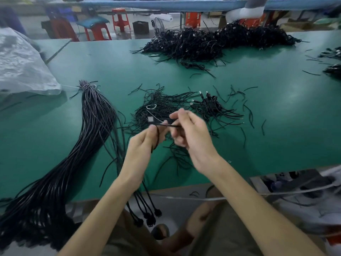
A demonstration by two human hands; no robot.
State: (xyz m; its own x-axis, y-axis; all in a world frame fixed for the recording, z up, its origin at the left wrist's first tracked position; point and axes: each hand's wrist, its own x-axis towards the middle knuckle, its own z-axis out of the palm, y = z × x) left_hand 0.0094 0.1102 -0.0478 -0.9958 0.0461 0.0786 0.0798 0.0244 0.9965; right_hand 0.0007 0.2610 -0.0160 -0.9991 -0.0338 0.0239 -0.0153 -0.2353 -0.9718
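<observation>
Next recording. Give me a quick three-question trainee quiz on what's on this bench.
1. True or false: the left hand and right hand both hold a thin black cable.
2. The long cable bundle lies where? A: left of the hands. B: right of the hands. C: between them.
3. Fill in: the table surface is ____.
Key: 1 true; 2 A; 3 green.

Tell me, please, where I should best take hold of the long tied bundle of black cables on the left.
Probably grip the bundle at its far end, beside the tie, where the strands are cinched into one narrow neck. Come from above or the right: the plastic sheet lies on its left.
</observation>
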